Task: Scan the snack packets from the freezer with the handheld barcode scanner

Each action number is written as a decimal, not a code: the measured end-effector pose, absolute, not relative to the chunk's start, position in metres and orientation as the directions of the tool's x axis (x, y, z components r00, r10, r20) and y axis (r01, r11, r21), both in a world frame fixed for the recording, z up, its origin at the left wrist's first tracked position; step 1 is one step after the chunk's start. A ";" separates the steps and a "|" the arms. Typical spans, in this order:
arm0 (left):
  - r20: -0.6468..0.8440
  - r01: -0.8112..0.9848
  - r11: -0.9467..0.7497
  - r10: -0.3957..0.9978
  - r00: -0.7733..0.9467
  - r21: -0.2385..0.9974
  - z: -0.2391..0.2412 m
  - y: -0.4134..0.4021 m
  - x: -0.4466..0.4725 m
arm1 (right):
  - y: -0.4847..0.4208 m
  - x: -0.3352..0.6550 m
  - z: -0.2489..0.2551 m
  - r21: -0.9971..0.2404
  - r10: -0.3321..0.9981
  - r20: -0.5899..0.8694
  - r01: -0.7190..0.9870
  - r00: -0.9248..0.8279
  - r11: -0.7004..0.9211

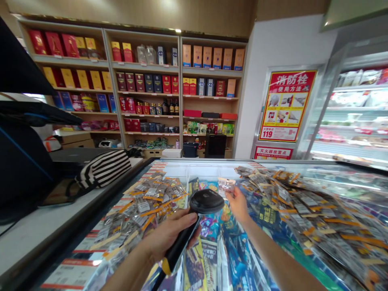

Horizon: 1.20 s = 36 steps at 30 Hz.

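My left hand (169,234) is wrapped round the handle of a black barcode scanner (207,201), its head pointing forward over the glass. Ahead and to the right, my right hand (238,202) pinches a small clear snack packet (226,185) with a pale label by its edge. The scanner head is close to that packet, but apart from it. On the left side of the glass top lies a pile of small orange-edged packets (145,198). A larger heap of similar packets (291,194) spreads over the right side. Beneath the glass, colourful ice-cream wrappers (195,262) show.
A white counter (27,238) at left bears a black-and-white striped bag (104,167) and a dark monitor (21,153). Shelves (145,68) of boxed bottles line the back wall. A red fire-hydrant poster (287,105) hangs right of them, beside a lit display cooler (357,109).
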State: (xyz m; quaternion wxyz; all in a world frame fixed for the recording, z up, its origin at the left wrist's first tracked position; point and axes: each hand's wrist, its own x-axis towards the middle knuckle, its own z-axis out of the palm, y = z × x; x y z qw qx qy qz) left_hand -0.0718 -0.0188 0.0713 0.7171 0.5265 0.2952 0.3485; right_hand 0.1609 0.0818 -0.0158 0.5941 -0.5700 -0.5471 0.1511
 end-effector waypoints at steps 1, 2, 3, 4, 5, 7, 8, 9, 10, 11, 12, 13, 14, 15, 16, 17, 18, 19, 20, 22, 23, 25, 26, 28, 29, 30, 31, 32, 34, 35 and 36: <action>-0.069 -0.187 0.212 0.816 0.574 0.959 0.072 -0.019 -0.072 | 0.082 0.161 -0.016 -0.844 0.805 0.477 0.440 0.353 0.307; -0.085 -0.187 0.227 0.821 0.564 0.956 0.072 -0.018 -0.071 | 0.083 0.162 -0.017 -0.845 0.807 0.476 0.434 0.349 0.311; -0.103 -0.190 0.246 0.825 0.555 0.951 0.072 -0.018 -0.071 | 0.084 0.162 -0.018 -0.845 0.808 0.478 0.431 0.344 0.316; -0.119 -0.196 0.268 0.824 0.554 0.943 0.072 -0.018 -0.071 | 0.084 0.163 -0.019 -0.843 0.809 0.480 0.432 0.339 0.320; -0.131 -0.210 0.293 0.818 0.560 0.933 0.072 -0.019 -0.071 | 0.085 0.163 -0.019 -0.839 0.808 0.484 0.438 0.334 0.322; -0.133 -0.264 0.339 0.804 0.579 0.903 0.073 -0.020 -0.071 | 0.084 0.163 -0.020 -0.830 0.807 0.488 0.462 0.331 0.313; -0.130 -0.297 0.368 0.792 0.597 0.881 0.074 -0.021 -0.072 | 0.084 0.162 -0.019 -0.826 0.806 0.489 0.474 0.332 0.305; -0.122 -0.331 0.399 0.776 0.619 0.855 0.074 -0.021 -0.072 | 0.083 0.162 -0.019 -0.823 0.806 0.490 0.482 0.333 0.301; -0.110 -0.363 0.428 0.758 0.642 0.827 0.075 -0.022 -0.073 | 0.082 0.161 -0.018 -0.820 0.805 0.492 0.486 0.331 0.301; -0.096 -0.393 0.455 0.742 0.663 0.799 0.076 -0.023 -0.074 | 0.081 0.160 -0.017 -0.818 0.806 0.494 0.489 0.326 0.304; -0.080 -0.420 0.476 0.730 0.679 0.773 0.077 -0.023 -0.076 | 0.080 0.159 -0.016 -0.816 0.808 0.496 0.490 0.319 0.307; -0.066 -0.443 0.489 0.723 0.687 0.752 0.078 -0.022 -0.077 | 0.080 0.159 -0.016 -0.815 0.811 0.495 0.489 0.312 0.310; -0.056 -0.457 0.496 0.720 0.692 0.738 0.078 -0.022 -0.078 | 0.079 0.158 -0.016 -0.816 0.815 0.493 0.488 0.306 0.311; -0.051 -0.463 0.502 0.717 0.696 0.731 0.078 -0.021 -0.079 | 0.079 0.158 -0.015 -0.818 0.818 0.489 0.486 0.302 0.309; -0.050 -0.465 0.504 0.715 0.697 0.728 0.078 -0.021 -0.079 | 0.079 0.158 -0.016 -0.819 0.820 0.486 0.485 0.301 0.307; -0.050 -0.463 0.505 0.713 0.700 0.728 0.077 -0.020 -0.079 | 0.080 0.158 -0.016 -0.820 0.822 0.484 0.483 0.301 0.306; -0.049 -0.461 0.505 0.711 0.702 0.730 0.077 -0.020 -0.079 | 0.080 0.158 -0.016 -0.820 0.821 0.484 0.483 0.302 0.306; -0.047 -0.459 0.503 0.710 0.703 0.732 0.076 -0.020 -0.079 | 0.080 0.158 -0.016 -0.819 0.820 0.486 0.484 0.302 0.307; -0.044 -0.459 0.499 0.711 0.702 0.735 0.076 -0.020 -0.078 | 0.080 0.158 -0.016 -0.817 0.818 0.490 0.485 0.301 0.311; -0.038 -0.461 0.490 0.714 0.699 0.739 0.075 -0.021 -0.077 | 0.079 0.157 -0.015 -0.814 0.814 0.497 0.487 0.301 0.317; -0.036 -0.463 0.488 0.716 0.698 0.740 0.075 -0.021 -0.077 | 0.079 0.157 -0.015 -0.813 0.812 0.499 0.488 0.302 0.318; -0.031 -0.466 0.482 0.719 0.695 0.742 0.076 -0.022 -0.077 | 0.078 0.157 -0.015 -0.808 0.809 0.505 0.495 0.301 0.320; -0.027 -0.466 0.475 0.721 0.692 0.747 0.076 -0.023 -0.078 | 0.078 0.157 -0.015 -0.804 0.808 0.507 0.502 0.300 0.319; -0.014 -0.464 0.447 0.732 0.681 0.765 0.076 -0.023 -0.078 | 0.077 0.156 -0.015 -0.796 0.804 0.513 0.518 0.302 0.314; -0.007 -0.461 0.429 0.738 0.675 0.777 0.077 -0.024 -0.078 | 0.077 0.156 -0.015 -0.792 0.801 0.515 0.526 0.304 0.309; -0.002 -0.457 0.412 0.745 0.668 0.788 0.077 -0.024 -0.077 | 0.077 0.155 -0.015 -0.790 0.801 0.514 0.534 0.307 0.302; 0.000 -0.452 0.398 0.750 0.661 0.798 0.077 -0.025 -0.077 | 0.078 0.155 -0.015 -0.790 0.802 0.510 0.538 0.311 0.294; 0.001 -0.448 0.386 0.756 0.655 0.807 0.077 -0.025 -0.076 | 0.078 0.154 -0.014 -0.794 0.804 0.504 0.535 0.317 0.287; -0.008 -0.432 0.375 0.763 0.647 0.820 0.077 -0.024 -0.076 | 0.077 0.154 -0.012 -0.822 0.811 0.479 0.497 0.336 0.279; -0.013 -0.423 0.369 0.766 0.642 0.828 0.078 -0.023 -0.076 | 0.076 0.153 -0.010 -0.843 0.822 0.460 0.456 0.336 0.286; -0.019 -0.413 0.361 0.771 0.636 0.836 0.080 -0.023 -0.076 | 0.074 0.154 -0.008 -0.867 0.842 0.435 0.400 0.317 0.297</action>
